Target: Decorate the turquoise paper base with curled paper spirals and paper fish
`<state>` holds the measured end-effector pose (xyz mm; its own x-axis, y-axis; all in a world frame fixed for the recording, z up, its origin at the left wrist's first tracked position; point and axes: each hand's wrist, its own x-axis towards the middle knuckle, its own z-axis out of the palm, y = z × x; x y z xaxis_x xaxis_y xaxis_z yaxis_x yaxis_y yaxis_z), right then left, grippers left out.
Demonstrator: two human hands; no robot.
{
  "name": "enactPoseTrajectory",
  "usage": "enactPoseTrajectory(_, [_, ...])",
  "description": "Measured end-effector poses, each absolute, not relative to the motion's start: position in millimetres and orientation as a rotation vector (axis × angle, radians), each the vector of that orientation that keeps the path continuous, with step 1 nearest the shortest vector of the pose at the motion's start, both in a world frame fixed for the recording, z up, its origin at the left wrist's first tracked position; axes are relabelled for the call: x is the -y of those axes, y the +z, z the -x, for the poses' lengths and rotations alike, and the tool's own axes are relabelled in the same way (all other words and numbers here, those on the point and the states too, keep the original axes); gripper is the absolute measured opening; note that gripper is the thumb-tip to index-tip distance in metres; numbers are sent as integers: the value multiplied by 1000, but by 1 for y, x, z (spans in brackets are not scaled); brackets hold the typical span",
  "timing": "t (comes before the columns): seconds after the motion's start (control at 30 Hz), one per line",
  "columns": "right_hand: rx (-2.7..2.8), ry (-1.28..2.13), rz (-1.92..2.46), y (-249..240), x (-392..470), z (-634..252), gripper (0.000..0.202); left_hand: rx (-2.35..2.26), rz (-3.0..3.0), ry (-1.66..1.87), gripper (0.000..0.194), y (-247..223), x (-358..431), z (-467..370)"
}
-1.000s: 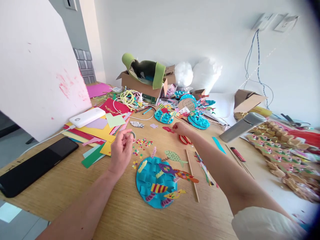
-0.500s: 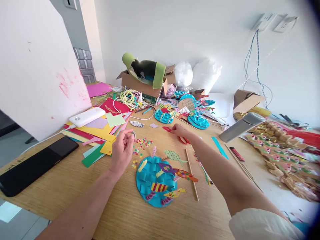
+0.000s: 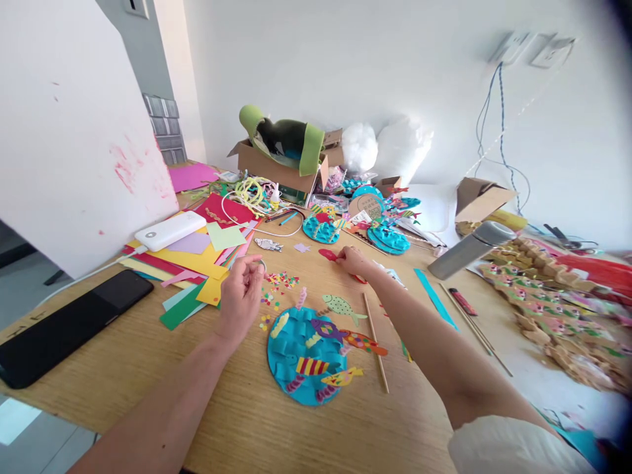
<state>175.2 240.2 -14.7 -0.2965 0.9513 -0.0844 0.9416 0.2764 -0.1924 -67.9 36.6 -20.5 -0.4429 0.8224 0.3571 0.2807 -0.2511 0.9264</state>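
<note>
My right hand [image 3: 351, 261] reaches over the table with its fingers closed on a red paper piece [image 3: 328, 254]. Red-handled scissors [image 3: 361, 278] lie partly hidden beneath that hand. Left of the confetti, my left hand [image 3: 243, 283] is raised with thumb and fingers pinched around a small ring-like item [image 3: 262, 265], too small to name. Between my arms lies a round blue woven disc [image 3: 301, 349] bearing paper fish and fuzzy twists. A green dotted fish [image 3: 342, 305] touches the area above it, and a wooden stick [image 3: 376, 342] lies to its right.
Coloured papers [image 3: 197, 257], a white power bank [image 3: 170, 230] and a black phone [image 3: 69, 329] occupy the left. A silver bottle [image 3: 469, 250] lies tilted at right, near a blue strip [image 3: 435, 297]. Behind stand a cardboard box [image 3: 276, 168] and other blue discs [image 3: 388, 238].
The camera view has shifted slightly. My right hand has moved a little and covers more of the scissors; my left hand keeps its pinch.
</note>
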Motion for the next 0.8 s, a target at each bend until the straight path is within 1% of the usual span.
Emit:
enactPoseTrajectory(0.13, [2414, 347, 1823, -11, -234, -177, 12, -1571, -1336, 1743, 28, -20, -36, 68])
enactPoseTrajectory(0.37, [2323, 400, 1688, -11, -228, -180, 8, -1556, -1295, 1709, 29, -19, -37, 67])
enactPoseTrajectory(0.47, [2308, 379, 1548, -6, -222, -179, 10, -1473, -1203, 1669, 30, -13, -37, 65])
enactPoseTrajectory(0.57, [2318, 320, 1363, 10, -206, -172, 15, -1345, -1045, 1600, 33, -7, -37, 64])
enactPoseTrajectory(0.67, [2358, 175, 1127, 34, -180, -159, 11, -1217, -903, 1514, 36, -4, -37, 65])
enactPoseTrajectory(0.73, [2462, -164, 732, 50, -159, -148, 15, -1118, -831, 1470, 40, -4, -37, 66])
enactPoseTrajectory(0.8, [2524, -434, 467, 65, -139, -138, 19, -1014, -777, 1435, 42, -4, -37, 69])
